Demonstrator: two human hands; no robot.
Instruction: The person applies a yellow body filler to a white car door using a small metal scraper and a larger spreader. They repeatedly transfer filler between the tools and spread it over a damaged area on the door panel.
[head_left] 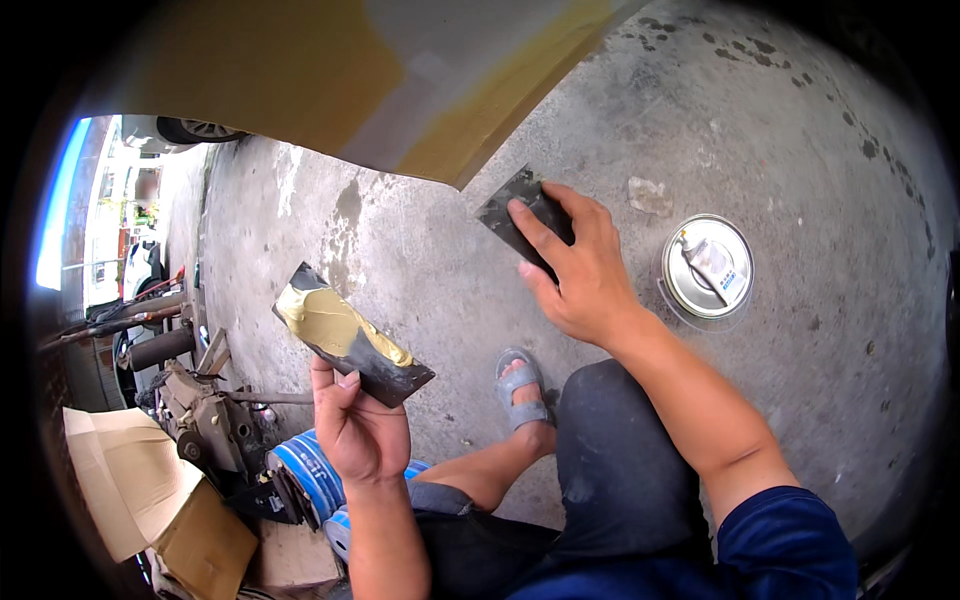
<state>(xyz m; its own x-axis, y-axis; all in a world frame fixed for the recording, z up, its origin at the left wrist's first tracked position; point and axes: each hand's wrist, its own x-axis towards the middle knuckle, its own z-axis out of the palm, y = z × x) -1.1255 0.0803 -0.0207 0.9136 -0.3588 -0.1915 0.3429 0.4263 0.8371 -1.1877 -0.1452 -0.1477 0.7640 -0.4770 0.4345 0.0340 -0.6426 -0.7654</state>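
Head view: the camera looked down at a person crouching on a grey concrete floor (780,130), with both bare forearms coming in from the near edge.
Left hand: the left hand (358,428) was closed around the near end of a flat dark board (352,335), thumb on one side and fingers on the other.
Board: it was held in the air, tilted, at the left of the middle; a thick smear of yellowish putty (335,325) covered its far half.
Right hand: the right hand (575,265) was raised at the middle, and its fingers pressed flat on a small dark spreader (515,210), gripping it.
Spreader: its far edge was touching, or just beside, the lower edge of a large panel (330,70); I could not tell which.
Panel: it filled the far left part, yellowish with a pale grey patch in the middle.
Tin lid: a round metal lid (708,268) lay on the floor, right of the right hand, with a small white tube (712,262) lying on it.
Foot: a foot in a grey sandal (523,390) stood on the floor between the two arms.
Near left: a blue bucket (305,470), brown cardboard (150,490) and some machine parts (205,410) lay together.
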